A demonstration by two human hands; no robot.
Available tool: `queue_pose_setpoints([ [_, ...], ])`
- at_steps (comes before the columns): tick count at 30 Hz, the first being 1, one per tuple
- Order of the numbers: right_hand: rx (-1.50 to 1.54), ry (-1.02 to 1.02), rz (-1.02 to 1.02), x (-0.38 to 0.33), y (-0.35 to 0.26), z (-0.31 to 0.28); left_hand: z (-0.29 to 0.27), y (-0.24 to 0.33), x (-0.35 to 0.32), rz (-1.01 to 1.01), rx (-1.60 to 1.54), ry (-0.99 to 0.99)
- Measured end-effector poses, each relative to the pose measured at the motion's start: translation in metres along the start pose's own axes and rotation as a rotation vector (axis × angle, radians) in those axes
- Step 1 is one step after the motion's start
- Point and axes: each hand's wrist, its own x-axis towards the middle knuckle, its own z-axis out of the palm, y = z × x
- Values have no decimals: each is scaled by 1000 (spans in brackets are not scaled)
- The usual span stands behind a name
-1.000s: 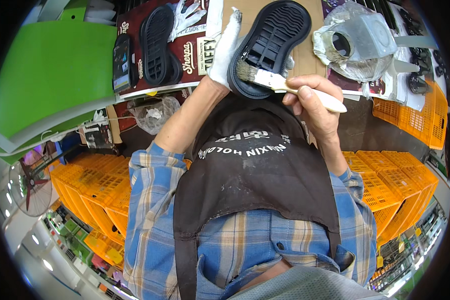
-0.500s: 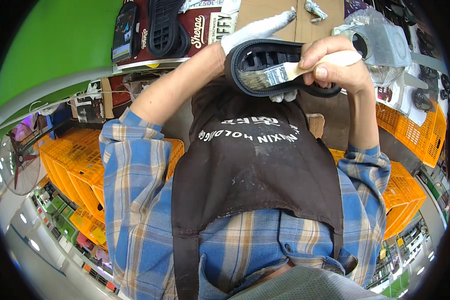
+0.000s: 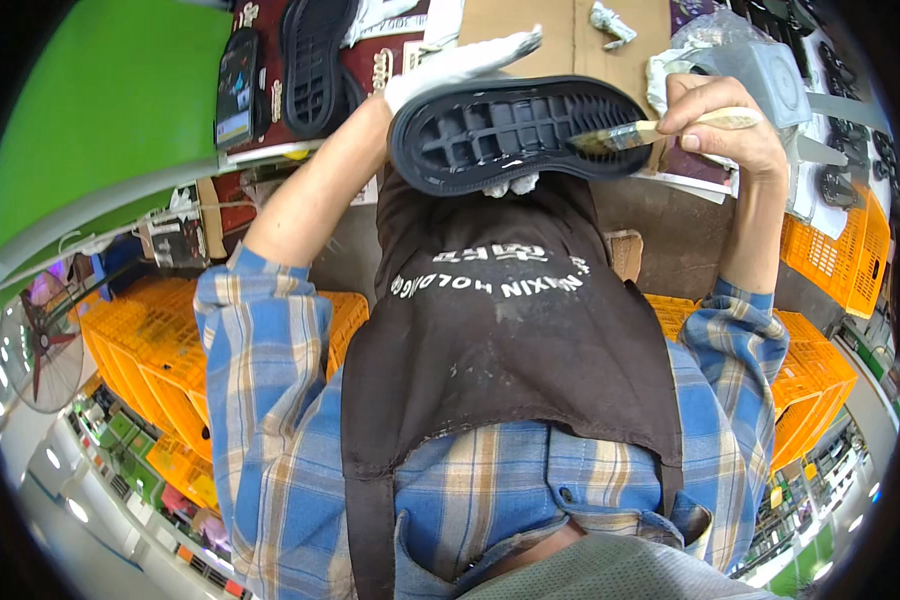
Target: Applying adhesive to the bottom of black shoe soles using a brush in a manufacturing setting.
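Head view, left hand: the gloved left hand [image 3: 457, 72] gripped the black shoe sole [image 3: 515, 135] from behind, white fingertips [image 3: 510, 184] showing under its lower edge.
Head view, right hand: the bare right hand [image 3: 725, 115] pinched the brush [image 3: 642, 133], bristles touching the sole's ribbed inner face.
Sole's place: held up in front of the brown apron [image 3: 510, 330], tilted.
Bench: another sole [image 3: 315, 62] lay beside a phone [image 3: 236, 85].

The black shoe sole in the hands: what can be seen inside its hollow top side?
Inside the black shoe sole a grid of moulded ribs shows, with the brush bristles at its right end. The gloved left hand supports it from behind; the palm is hidden.
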Motion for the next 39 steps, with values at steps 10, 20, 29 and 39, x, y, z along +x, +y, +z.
queue_pose_setpoints([
  [10,377,696,-393,-21,-5,46,23,-30,24,1105,380,466],
  [20,-386,928,-555,33,-31,122,40,-27,45,1377,700,740],
  [29,-399,724,-704,64,-53,148,29,-36,57,1195,-167,104],
  [39,-317,320,-626,78,-63,112,2,-63,74,1015,124,122],
])
